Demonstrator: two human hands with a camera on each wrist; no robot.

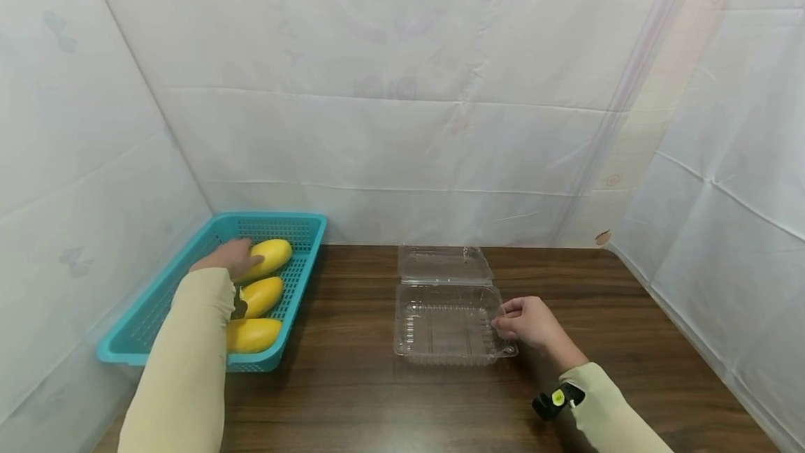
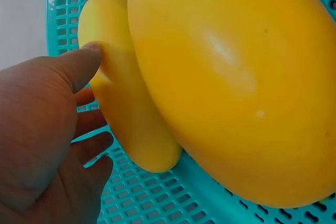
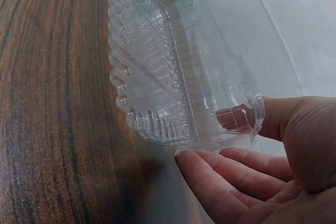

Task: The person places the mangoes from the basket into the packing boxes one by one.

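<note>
Three yellow mangoes lie in a teal plastic basket (image 1: 312,257) on the left. My left hand (image 1: 229,257) reaches over the basket's far part, at the left end of the farthest mango (image 1: 272,255). In the left wrist view its thumb (image 2: 86,59) lies on that mango, with the other fingers bent along its side; some fingertips are hidden behind it. A nearer mango (image 2: 231,77) fills much of that view. To the right, my right hand (image 1: 528,324) pinches the right rim of a clear plastic clamshell container (image 1: 446,324), thumb inside and fingers outside. Its lid is folded back.
The other two mangoes (image 1: 262,296) (image 1: 254,335) sit nearer in the basket, partly behind my left sleeve (image 1: 189,341). A dark wooden table (image 1: 352,397) carries everything. White sheeting (image 1: 390,124) hangs behind and on both sides.
</note>
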